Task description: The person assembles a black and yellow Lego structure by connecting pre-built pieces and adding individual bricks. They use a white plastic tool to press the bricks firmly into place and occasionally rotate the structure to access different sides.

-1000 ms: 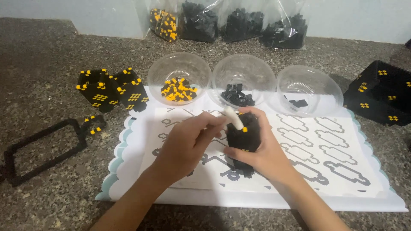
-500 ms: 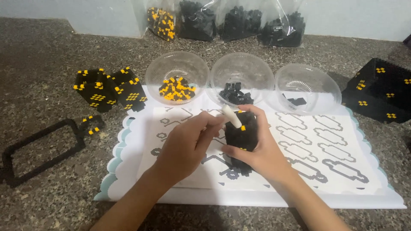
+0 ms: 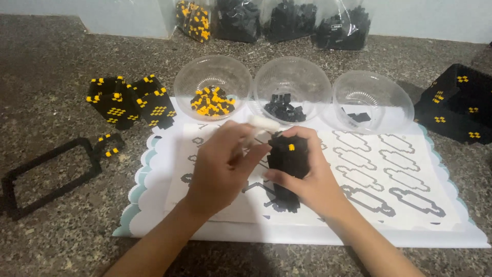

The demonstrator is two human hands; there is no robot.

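Over the middle of the white paper sheet [image 3: 389, 174] that lay on the speckled stone worktop [image 3: 46, 61], the right hand [image 3: 307, 177] gripped a black brick model [image 3: 288, 159], fingers curled round its sides and thumb against its near face. One small yellow stud showed on the model's top. The left hand [image 3: 225, 164] was closed, pinching a white stick-like tool [image 3: 264, 123] whose end pointed toward the far edge of the worktop; this hand touched the model's left side.

The sheet carried printed outlines of shapes and sat on a mat with a scalloped pale-blue border [image 3: 134, 192]. Along the far edge of the sheet stood three clear plastic bowls: the left bowl [image 3: 212, 77] held yellow and black bricks, the middle bowl [image 3: 292, 79] black bricks, and the right bowl [image 3: 372, 95] only a few black pieces. Toward the left edge of the worktop lay a cluster of black-and-yellow assemblies [image 3: 130, 102] and an open black rectangular frame [image 3: 48, 174]. At the right edge sat a large black block [image 3: 456, 110] with yellow spots. Clear bags of bricks [image 3: 277, 20] leaned against the wall at the far edge.
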